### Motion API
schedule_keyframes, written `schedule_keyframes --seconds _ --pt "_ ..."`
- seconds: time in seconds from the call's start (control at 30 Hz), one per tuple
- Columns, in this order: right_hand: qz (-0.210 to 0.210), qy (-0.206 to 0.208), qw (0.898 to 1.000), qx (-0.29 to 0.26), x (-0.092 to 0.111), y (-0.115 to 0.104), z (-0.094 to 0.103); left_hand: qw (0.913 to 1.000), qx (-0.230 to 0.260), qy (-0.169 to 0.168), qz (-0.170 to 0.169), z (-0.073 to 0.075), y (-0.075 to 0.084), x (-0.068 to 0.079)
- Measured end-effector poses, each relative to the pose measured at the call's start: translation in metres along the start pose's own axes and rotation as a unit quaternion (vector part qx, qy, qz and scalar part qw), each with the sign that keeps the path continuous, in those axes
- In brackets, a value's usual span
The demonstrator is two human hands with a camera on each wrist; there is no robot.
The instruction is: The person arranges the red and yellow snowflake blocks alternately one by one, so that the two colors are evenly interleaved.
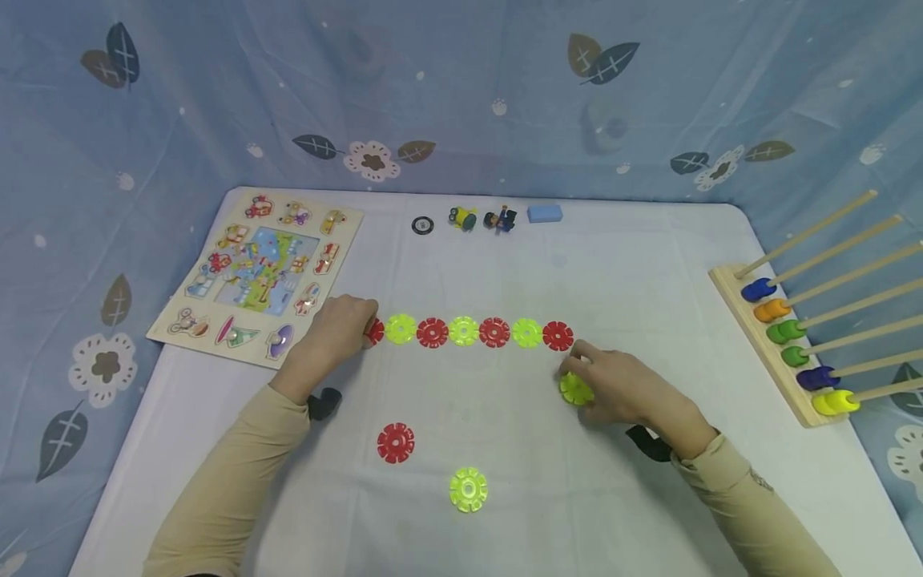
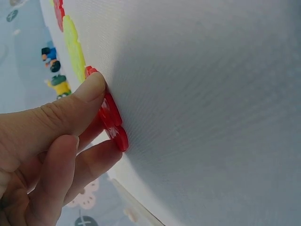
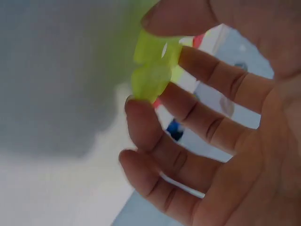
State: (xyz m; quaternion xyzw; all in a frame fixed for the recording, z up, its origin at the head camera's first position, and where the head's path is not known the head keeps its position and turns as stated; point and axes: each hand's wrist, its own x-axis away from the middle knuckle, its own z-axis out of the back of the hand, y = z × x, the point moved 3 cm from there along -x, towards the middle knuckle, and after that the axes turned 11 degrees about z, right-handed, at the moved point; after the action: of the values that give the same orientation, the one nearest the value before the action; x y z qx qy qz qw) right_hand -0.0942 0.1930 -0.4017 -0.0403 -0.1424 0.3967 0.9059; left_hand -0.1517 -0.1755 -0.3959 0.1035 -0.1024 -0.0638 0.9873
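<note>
A row of flat notched plastic discs, alternating red and yellow-green, runs across the middle of the white table. At its left end my left hand (image 1: 333, 332) pinches a red disc (image 2: 111, 113), thumb on one face and fingertips at its edge. My right hand (image 1: 622, 383) holds a yellow-green disc (image 1: 575, 389) between thumb and fingers, just below the row's right end. The nearest disc to it there is a red one (image 1: 558, 336). Nearer the front lie a loose red disc (image 1: 396, 442) and a loose yellow-green disc (image 1: 469, 490).
A wooden picture puzzle board (image 1: 183, 280) lies at the back left, beside my left hand. On the right stands a wooden bead rack (image 1: 764, 344) with upright rods. Along the back are a black ring (image 1: 422, 225), two small figures (image 1: 500, 219) and a blue block (image 1: 544, 213).
</note>
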Motion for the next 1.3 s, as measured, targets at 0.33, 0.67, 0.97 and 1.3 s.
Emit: schedule_keyframes --seconds 0.33,0.67,0.97,1.3 --pt "-0.085 0.010 0.996 -0.013 -0.003 0.051 0.015 0.9999 -0.007 0.008 -0.004 0.001 0.001 0.000" --pt "-0.096 -0.002 0.995 -0.042 -0.018 0.067 0.016 0.9999 -0.014 0.007 -0.002 -0.001 0.001 -0.001" --pt "-0.089 0.002 0.994 -0.059 -0.024 0.065 0.021 0.9999 -0.013 0.002 0.001 0.000 0.002 0.000" --pt "-0.083 0.004 0.995 -0.057 -0.025 0.063 0.020 0.9999 -0.012 0.002 0.001 0.002 0.001 0.001"
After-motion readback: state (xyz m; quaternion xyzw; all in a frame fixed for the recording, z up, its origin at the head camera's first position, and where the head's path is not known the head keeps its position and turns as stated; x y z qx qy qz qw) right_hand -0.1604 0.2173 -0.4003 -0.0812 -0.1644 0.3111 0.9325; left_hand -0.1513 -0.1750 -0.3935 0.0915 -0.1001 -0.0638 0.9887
